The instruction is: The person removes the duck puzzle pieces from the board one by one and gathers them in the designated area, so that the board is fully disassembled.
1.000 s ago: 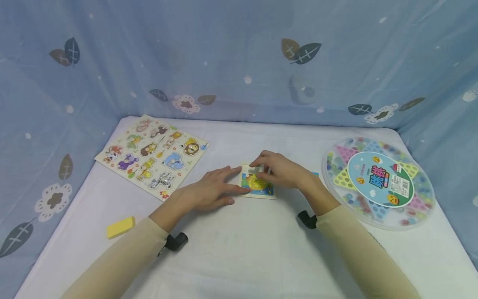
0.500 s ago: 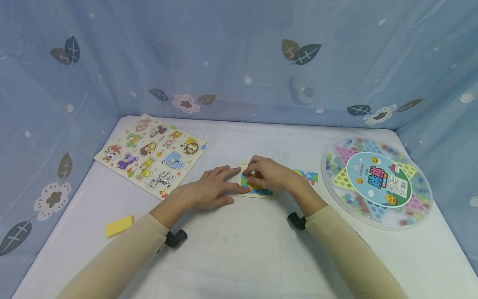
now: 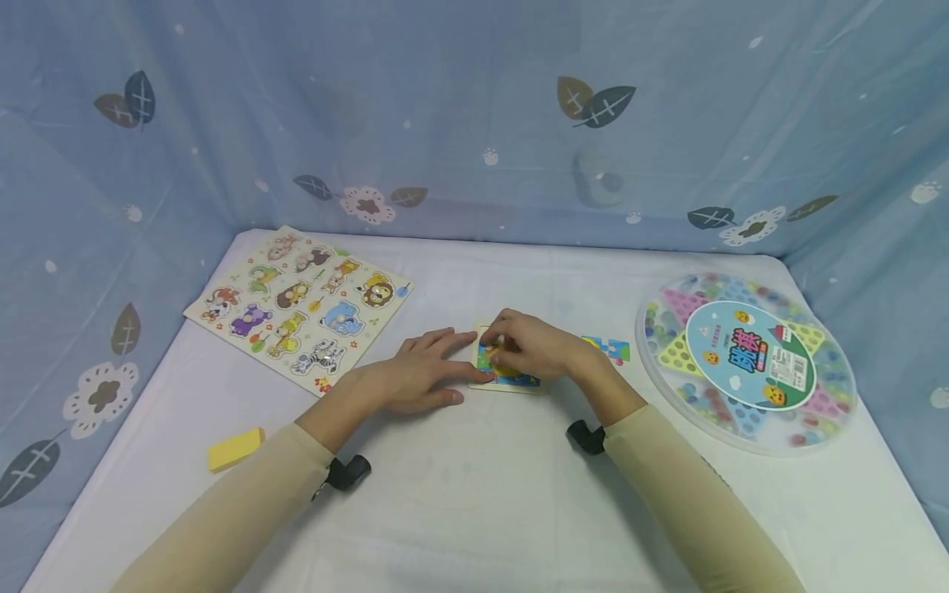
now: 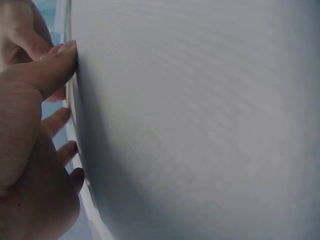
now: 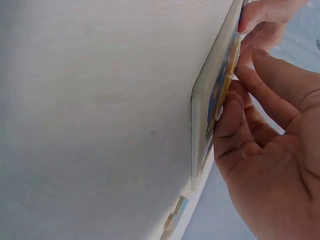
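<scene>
A small jigsaw puzzle [image 3: 521, 380] in a pale wooden tray lies flat mid-table, with a yellow figure on blue and green. My left hand [image 3: 417, 375] rests at its left edge, fingers spread, the index finger and thumb reaching onto the tray. Over the puzzle, my right hand [image 3: 539, 346] has its fingers bent, and fingertips touch the picture. In the right wrist view a gap shows between the right thumb [image 5: 280, 75] and index finger, with no piece seen there. My right hand hides much of the puzzle in the head view.
Loose puzzle pieces [image 3: 618, 351] lie right of the tray. Farther right is a round clear Chinese checkers box [image 3: 749, 356] with coloured marbles. An animal puzzle board [image 3: 311, 305] lies back left, and a yellow block [image 3: 235, 450] front left. A blue patterned curtain [image 3: 474, 123] stands behind.
My right hand has moved left and slightly down across the puzzle, uncovering more of the loose pieces at the right. My left hand has kept its place.
</scene>
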The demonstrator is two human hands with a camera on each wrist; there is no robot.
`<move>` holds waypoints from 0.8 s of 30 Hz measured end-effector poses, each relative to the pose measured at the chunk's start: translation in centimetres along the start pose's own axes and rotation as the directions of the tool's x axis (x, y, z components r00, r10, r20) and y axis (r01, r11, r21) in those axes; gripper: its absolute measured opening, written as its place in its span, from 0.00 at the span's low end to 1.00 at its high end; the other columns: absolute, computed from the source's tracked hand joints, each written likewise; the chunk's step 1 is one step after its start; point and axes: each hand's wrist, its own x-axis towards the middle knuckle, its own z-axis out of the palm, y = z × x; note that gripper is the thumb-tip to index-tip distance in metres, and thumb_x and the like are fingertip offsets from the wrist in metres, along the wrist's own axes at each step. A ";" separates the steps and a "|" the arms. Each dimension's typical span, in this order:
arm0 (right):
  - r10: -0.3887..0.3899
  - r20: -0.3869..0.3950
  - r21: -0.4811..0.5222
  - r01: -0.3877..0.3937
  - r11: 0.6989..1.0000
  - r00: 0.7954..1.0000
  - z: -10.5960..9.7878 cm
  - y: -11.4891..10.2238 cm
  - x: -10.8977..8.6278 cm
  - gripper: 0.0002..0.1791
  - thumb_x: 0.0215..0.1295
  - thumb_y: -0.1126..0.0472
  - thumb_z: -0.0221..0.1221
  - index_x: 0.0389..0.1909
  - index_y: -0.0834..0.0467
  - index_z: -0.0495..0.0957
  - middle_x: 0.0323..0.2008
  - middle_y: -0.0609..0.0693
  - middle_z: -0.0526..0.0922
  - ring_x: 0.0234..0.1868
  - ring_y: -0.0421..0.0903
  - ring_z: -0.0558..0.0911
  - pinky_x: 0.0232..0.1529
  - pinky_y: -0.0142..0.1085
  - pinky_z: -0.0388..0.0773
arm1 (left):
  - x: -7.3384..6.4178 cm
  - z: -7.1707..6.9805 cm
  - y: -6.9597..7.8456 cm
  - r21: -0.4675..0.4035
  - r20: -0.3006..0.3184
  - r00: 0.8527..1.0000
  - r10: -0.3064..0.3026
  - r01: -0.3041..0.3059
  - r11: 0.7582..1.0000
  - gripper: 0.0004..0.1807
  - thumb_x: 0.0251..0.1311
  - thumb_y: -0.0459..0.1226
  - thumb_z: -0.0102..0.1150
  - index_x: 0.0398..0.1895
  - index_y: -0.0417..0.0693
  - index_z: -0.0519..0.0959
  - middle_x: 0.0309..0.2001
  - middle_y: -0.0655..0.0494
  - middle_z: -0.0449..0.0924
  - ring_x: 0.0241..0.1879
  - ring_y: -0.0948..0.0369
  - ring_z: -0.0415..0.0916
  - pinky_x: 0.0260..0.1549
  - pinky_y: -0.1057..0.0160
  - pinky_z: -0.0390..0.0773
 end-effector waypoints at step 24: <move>-0.041 -0.033 0.086 0.043 0.995 0.999 0.1 0.5 -0.1 0.17 0.73 0.68 0.56 0.60 0.58 0.77 0.50 0.50 0.81 0.47 0.46 0.83 0.54 0.42 0.80 | 0.0 -0.1 0.1 -0.026 0.010 1.000 -0.005 0.005 1.000 0.27 0.77 0.51 0.52 0.75 0.83 0.64 0.85 0.60 0.34 0.82 0.44 0.36 0.71 0.33 0.53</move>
